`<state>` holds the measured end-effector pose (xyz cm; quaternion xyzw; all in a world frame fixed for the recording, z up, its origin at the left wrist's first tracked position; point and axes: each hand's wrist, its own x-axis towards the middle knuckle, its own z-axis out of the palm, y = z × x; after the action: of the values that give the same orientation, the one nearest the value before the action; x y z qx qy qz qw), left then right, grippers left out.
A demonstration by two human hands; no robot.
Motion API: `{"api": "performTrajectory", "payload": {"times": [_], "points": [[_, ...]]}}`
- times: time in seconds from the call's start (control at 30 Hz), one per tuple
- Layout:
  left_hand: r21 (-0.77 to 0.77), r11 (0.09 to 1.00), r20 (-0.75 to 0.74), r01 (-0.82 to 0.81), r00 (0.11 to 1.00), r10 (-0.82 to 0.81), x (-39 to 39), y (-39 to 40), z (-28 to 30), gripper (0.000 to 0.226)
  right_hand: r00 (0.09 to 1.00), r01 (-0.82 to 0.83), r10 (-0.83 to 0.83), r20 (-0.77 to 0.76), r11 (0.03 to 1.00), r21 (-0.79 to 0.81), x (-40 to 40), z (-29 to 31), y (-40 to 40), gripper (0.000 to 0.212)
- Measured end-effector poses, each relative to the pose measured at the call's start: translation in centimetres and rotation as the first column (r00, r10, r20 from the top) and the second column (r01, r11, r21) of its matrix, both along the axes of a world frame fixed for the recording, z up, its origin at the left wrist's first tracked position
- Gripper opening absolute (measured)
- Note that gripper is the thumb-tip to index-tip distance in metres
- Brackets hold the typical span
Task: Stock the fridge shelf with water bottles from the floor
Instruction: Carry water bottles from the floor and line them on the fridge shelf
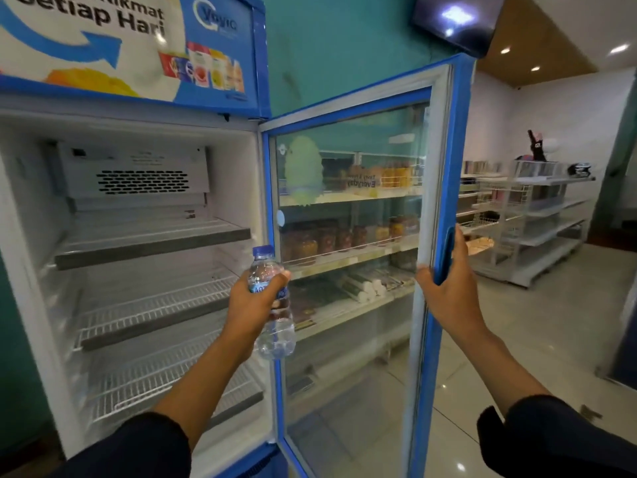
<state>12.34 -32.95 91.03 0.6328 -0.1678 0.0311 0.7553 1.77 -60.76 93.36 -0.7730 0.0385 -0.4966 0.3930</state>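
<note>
The fridge [241,160] is standing open, its blue-framed glass door [351,270] swung out to the right and leaving the whole front of the cabinet free. Inside, white wire shelves [155,305] are sitting one above another with bare room between them; the upper one carries a flat grey front strip.

The left hand [253,307] is grasping a bottle [272,305] round its middle, thumb across the label, holding it nearly upright just in front of the hinge side of the cabinet, at the height of the middle shelf. The bottle is clear ribbed plastic with a blue cap and is not touching any shelf. The right hand [444,291] is clasping the door's free edge, thumb on the inner gasket and fingers wrapped round the outer frame beside the dark handle.

Through the glass, a store rack [362,250] of jars and packets is showing behind the door. Farther right, white metal racks [537,222] are standing well apart from the fridge on a glossy tiled floor [517,339], with open floor between them and the door. Dark sleeves are covering both forearms near the camera. A printed blue and white sign [120,43] is topping the fridge.
</note>
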Motion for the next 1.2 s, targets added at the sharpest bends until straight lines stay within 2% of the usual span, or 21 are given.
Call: {"api": "performTrajectory", "payload": {"times": [0.07,0.13,0.2,0.27,0.4,0.53,0.63,0.73,0.87,0.97,1.07,1.2], "points": [[0.024,0.999,0.019,-0.044,0.999,0.044,0.8,0.0,0.2,0.048,0.985,0.052,-0.027,0.172,0.988,-0.144,-0.6,-0.7,0.5,0.083],[0.039,0.996,0.021,-0.083,0.996,0.082,1.6,0.5,0.4,0.042,0.963,0.033,0.05,0.266,0.955,-0.296,-0.9,-1.7,2.1,0.076],[0.068,0.989,0.028,-0.133,0.991,0.132,2.1,1.6,0.4,0.037,0.977,-0.085,0.149,0.156,0.93,-0.357,0.2,-3.2,3.9,0.067],[0.108,0.975,0.042,-0.195,0.981,0.191,2.8,3.1,0.3,0.031,0.973,-0.224,0.229,-0.021,0.926,-0.305,2.4,-4.5,5.8,0.065],[0.142,0.946,0.048,-0.29,0.957,0.286,5.4,7.4,-0.2,0.018,0.929,-0.342,0.271,-0.254,0.891,-0.299,9.3,-6.8,9.6,0.066],[0.186,0.903,0.087,-0.386,0.922,0.376,9.3,12.5,0.3,0.024,0.843,-0.489,0.344,-0.413,0.808,-0.327,17.4,-7.6,15.0,0.071],[0.175,0.882,0.109,-0.438,0.899,0.424,13.6,16.4,1.8,0.025,0.804,-0.569,0.396,-0.443,0.728,-0.382,23.8,-6.9,20.1,0.072],[0.183,0.863,0.162,-0.472,0.88,0.447,18.4,20.1,4.5,0.042,0.781,-0.61,0.429,-0.454,0.68,-0.407,30.1,-5.3,24.7,0.072],[0.222,0.822,0.267,-0.524,0.843,0.466,25.2,24.2,8.2,0.046,0.761,-0.644,0.445,-0.473,0.609,-0.463,38.0,-3.2,28.8,0.071],[0.258,0.799,0.278,-0.544,0.833,0.478,30.2,26.5,10.2,0.056,0.747,-0.662,0.464,-0.476,0.577,-0.478,43.0,-1.6,31.3,0.07],[0.29,0.753,0.276,-0.591,0.805,0.525,35.3,28.3,10.9,0.058,0.736,-0.677,0.491,-0.465,0.537,-0.504,47.9,-0.1,33.8,0.07],[0.318,0.658,0.287,-0.682,0.731,0.619,41.2,30.1,10.2,0.058,0.692,-0.717,0.531,-0.489,0.426,-0.552,54.9,1.7,36.9,0.068]]}}
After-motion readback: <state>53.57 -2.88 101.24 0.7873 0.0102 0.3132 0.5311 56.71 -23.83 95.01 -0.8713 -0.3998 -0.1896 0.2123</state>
